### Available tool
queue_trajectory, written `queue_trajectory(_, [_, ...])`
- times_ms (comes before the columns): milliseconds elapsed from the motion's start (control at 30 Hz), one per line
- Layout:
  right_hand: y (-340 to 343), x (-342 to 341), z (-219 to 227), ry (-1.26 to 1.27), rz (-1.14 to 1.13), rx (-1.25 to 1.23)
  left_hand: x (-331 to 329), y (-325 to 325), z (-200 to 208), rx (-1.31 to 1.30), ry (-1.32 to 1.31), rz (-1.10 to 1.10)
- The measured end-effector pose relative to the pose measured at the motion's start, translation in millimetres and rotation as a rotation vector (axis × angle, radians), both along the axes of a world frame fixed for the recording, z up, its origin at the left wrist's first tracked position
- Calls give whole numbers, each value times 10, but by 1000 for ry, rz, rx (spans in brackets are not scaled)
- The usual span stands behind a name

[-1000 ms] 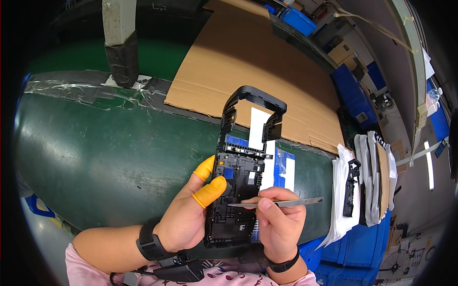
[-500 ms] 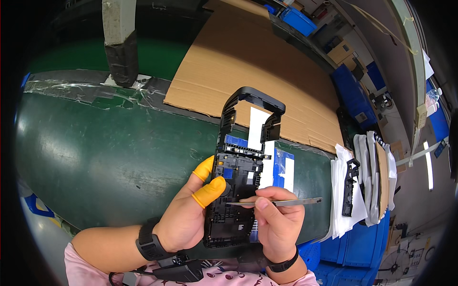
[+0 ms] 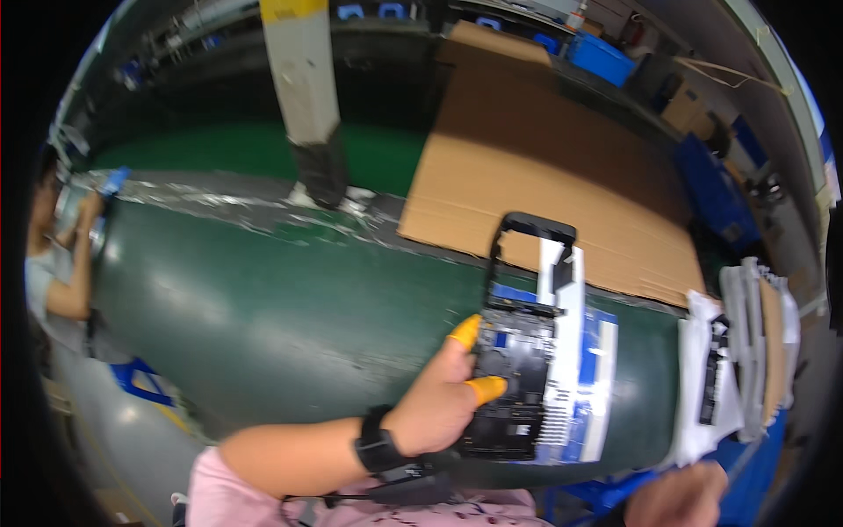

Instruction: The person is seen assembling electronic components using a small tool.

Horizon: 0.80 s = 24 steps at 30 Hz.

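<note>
My left hand [image 3: 439, 400], with yellow finger cots on thumb and a finger, grips the left edge of a black plastic housing [image 3: 518, 386]. The housing stands lengthwise before me, its loop-shaped end pointing away and its ribbed inner side facing up. A small blue square and a round disc show inside it. Low at the right, my right hand [image 3: 676, 496] is apart from the housing and smeared by motion. Its fingers are too blurred to read, and no tweezers can be made out there. White strips and blue sheets [image 3: 580, 439] lie beside and beneath the housing.
Brown cardboard [image 3: 562, 176] covers the far side of the green table [image 3: 263, 299]. A taped post [image 3: 307, 114] rises at its back edge. White-wrapped stacks [image 3: 702, 386] with a black part stand at right. Another person's arm [image 3: 79, 272] reaches over the far-left end.
My right hand has left the housing and dropped to the lower right; the tweezers it held no longer show. The view has swung left, bringing another person into sight. My left hand keeps its grip.
</note>
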State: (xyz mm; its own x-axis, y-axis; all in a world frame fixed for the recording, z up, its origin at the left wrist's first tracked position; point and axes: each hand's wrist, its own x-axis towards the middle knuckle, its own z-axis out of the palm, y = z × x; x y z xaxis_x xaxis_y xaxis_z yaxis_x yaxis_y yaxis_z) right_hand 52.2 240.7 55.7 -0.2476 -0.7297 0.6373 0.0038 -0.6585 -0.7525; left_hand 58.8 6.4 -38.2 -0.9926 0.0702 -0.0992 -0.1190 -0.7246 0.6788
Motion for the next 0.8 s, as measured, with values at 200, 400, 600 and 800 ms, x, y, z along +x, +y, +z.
queue_trajectory(200, [-83,-292,-491,-66,125,-293,-330,-276,-5,-65,-74,114])
queue_trajectory(400, [287,-283,-550,-87,152,-345,-1631,-1569,263,-764,41,505])
queue_trajectory(600, [698,-283,-518,-54,82,-368,-2696,-2382,330,-2135,-241,843])
queue_trajectory(800, [1077,-123,-425,-51,-82,-349,-3072,-3020,-190,-2377,-503,423])
